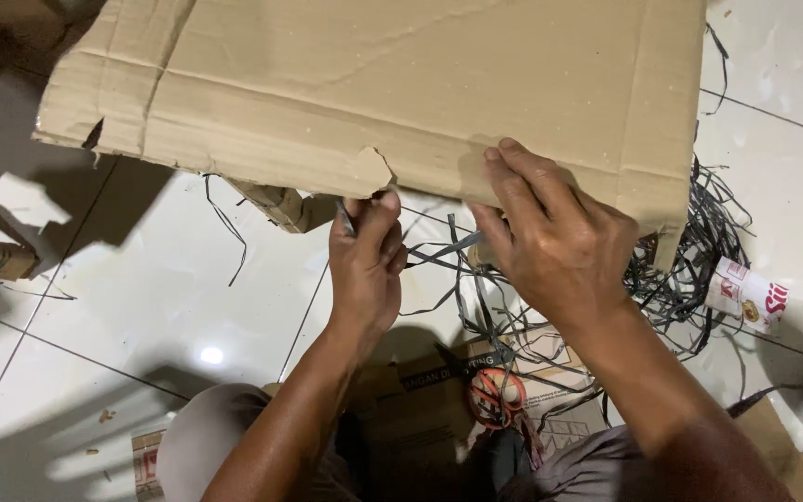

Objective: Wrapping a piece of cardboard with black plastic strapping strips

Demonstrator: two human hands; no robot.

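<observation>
1. A large sheet of cardboard (374, 84) fills the top of the view, held above the white tile floor (141, 307). Its long axis runs left to right, and its torn lower edge faces the person.

2. The right hand (550, 237) lies flat on the cardboard near that lower edge, fingers spread and pressing down. It closes around nothing.

3. The left hand (364, 265) is clenched just under the torn edge, beside a small flap in the cardboard. A thin grey object (346, 218) pokes out between thumb and fingers; it may be a small blade or a bit of strap, the view is too poor to tell.

4. A dark plastic strap (443, 249) runs from the left hand across to the right, passing between the two hands just below the cardboard edge. The left hand is the nearer one to the strap's end.

5. More of the same strapping lies in a loose tangle (690, 270) on the floor to the right, partly under the cardboard.

6. Orange-handled scissors (497, 395) rest on flattened boxes (420, 400) near the person's knees, well apart from both hands.

7. A small red and white packet (747, 296) lies on the tiles at the far right.
</observation>
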